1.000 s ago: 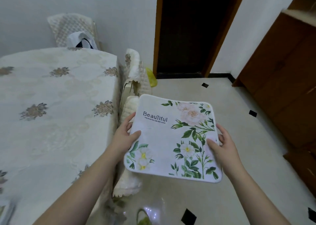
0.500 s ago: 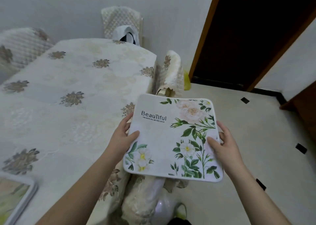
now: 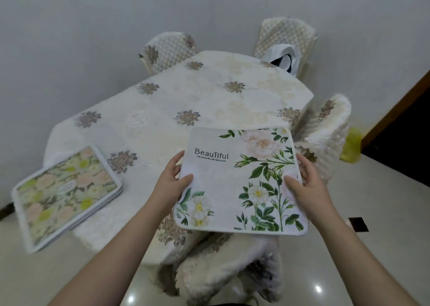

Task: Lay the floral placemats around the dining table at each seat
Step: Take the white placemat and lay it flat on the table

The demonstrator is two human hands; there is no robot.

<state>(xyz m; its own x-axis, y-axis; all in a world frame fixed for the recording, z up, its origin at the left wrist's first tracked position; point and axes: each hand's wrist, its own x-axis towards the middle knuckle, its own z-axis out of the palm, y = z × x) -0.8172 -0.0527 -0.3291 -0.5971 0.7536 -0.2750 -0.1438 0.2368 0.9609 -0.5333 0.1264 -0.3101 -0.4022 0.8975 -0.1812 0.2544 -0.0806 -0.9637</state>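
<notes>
**Placemat held over near table edge, both hands on it**

Head view, looking down. White floral placemat (image 3: 239, 180) held flat in the air, part over the near right edge of the dining table (image 3: 186, 110), part over the chair (image 3: 223, 268) tucked in below. Print reads "BeauTiful" in large letters, under it a small line: "THE MOOD WILL BE VERY GOOD". Pale roses at top right, white blossoms with green stems along the bottom and right.

Left hand (image 3: 172, 182) grips the mat's left edge — thumb curled over the top face, fingers underneath. Right hand (image 3: 307, 184) grips the right edge the same way, thumb on top, fingers partly showing beyond the edge.

Stack of placemats (image 3: 65, 194) lies at the table's near left corner, overhanging the edge; top one has a denser pink and yellow-green flower print with a white border. A small label at its centre is too blurred to read.

Table wears a cream cloth with brown flower motifs. Quilted covered chairs around it — one at the far side (image 3: 169, 49), one at far right (image 3: 283, 38) with a white bag (image 3: 282, 57) on it, one at right (image 3: 325, 133). Something yellow (image 3: 351, 147) on the floor by the dark doorway (image 3: 404, 128)
</notes>
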